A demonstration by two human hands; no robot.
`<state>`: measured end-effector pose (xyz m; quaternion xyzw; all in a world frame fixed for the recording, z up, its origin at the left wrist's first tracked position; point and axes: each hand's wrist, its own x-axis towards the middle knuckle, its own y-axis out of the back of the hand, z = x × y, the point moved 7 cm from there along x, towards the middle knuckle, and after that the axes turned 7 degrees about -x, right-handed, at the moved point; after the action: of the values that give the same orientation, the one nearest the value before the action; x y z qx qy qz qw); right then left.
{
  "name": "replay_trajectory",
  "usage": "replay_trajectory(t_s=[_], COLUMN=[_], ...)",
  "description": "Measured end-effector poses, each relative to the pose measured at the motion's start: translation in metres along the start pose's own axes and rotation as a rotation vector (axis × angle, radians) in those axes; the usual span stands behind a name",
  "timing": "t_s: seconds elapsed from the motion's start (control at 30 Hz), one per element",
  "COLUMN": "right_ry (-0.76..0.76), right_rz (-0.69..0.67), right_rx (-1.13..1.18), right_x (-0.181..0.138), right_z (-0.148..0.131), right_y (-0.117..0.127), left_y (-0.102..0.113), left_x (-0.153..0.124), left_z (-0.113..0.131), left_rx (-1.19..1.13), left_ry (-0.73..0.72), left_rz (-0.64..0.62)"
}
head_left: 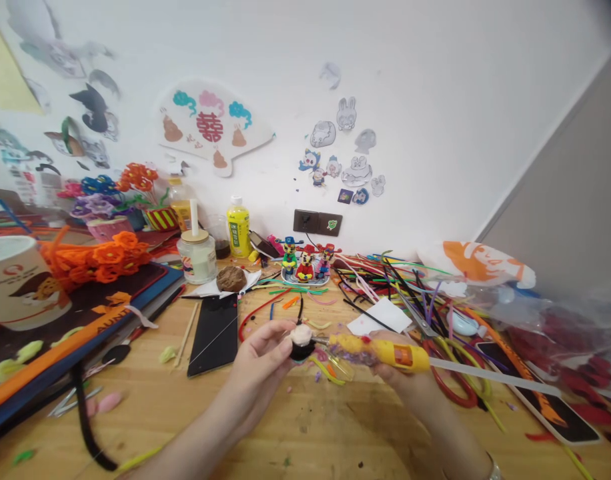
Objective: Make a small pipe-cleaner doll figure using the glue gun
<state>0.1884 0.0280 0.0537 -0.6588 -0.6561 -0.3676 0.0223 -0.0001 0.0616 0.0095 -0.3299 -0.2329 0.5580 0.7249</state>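
Note:
My left hand (258,363) pinches a small round craft piece (301,335), cream on top and black below, between thumb and fingers. In my right hand (398,381) is a yellow hot glue gun (410,357), its body smeared with purple and yellow bits. The nozzle points left and meets or nearly meets the black part of the piece; I cannot tell which. A long translucent glue stick (495,378) runs out of the gun's back end. Behind my hands, several small figures (307,265) in green, red and pink stand on a little tray (313,280).
Coloured pipe cleaners (385,283) and scissors (419,319) crowd the right side, beside a white paper piece (380,316). A black phone (214,337) lies left of my hands. Further left stand a jar (198,263), a yellow bottle (239,227) and a paper cup (20,287).

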Motion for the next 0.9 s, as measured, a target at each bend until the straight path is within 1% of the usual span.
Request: replay_trajectory(t_s=[0.1,0.2,0.27,0.33,0.4,0.47,0.57,0.6,0.63,0.7,0.77,0.83,0.9], right_ry=[-0.029,-0.022,0.009,0.018,-0.024,-0.076,-0.125,-0.159,-0.188,-0.248,-0.279,-0.274,-0.258], right_rz=[-0.029,-0.038,-0.017,0.024,0.043,0.013,-0.048,-0.055,-0.062,-0.109,-0.107,-0.023,0.077], right_rx=[-0.034,-0.051,-0.067,-0.133,-0.296,-0.53,-0.836,-0.899,-0.915,-0.824,-0.651,-0.45,-0.208], right_x=[-0.003,-0.004,-0.004,-0.002,0.002,0.006,0.007,0.006,0.004,0.0,-0.001,0.002,0.003], right_z=[0.008,0.009,0.005,0.002,0.005,0.016,0.044,0.055,0.067,0.086,0.092,0.081,0.061], right_y=[-0.001,0.001,0.004,0.009,0.012,0.009,-0.003,-0.006,-0.009,-0.016,-0.02,-0.019,-0.02], left_y=[0.0,0.001,0.001,0.001,0.002,0.002,0.003,0.003,0.003,0.002,0.0,0.0,0.001], left_x=[0.0,0.001,0.001,0.001,0.001,0.001,0.001,0.001,0.001,0.0,-0.001,-0.001,-0.002], left_z=[0.001,0.001,0.002,0.002,0.002,0.002,0.0,0.0,0.0,0.0,0.0,0.0,-0.002], left_rx=[0.0,0.005,-0.001,-0.007,-0.007,0.0,0.015,0.02,0.025,0.036,0.05,0.068,0.084], left_ry=[-0.009,-0.012,-0.015,-0.017,-0.016,-0.01,-0.007,-0.008,-0.011,-0.019,-0.032,-0.038,-0.033], left_rz=[0.0,0.008,0.008,0.01,0.022,0.033,0.042,0.049,0.057,0.069,0.077,0.089,0.108])
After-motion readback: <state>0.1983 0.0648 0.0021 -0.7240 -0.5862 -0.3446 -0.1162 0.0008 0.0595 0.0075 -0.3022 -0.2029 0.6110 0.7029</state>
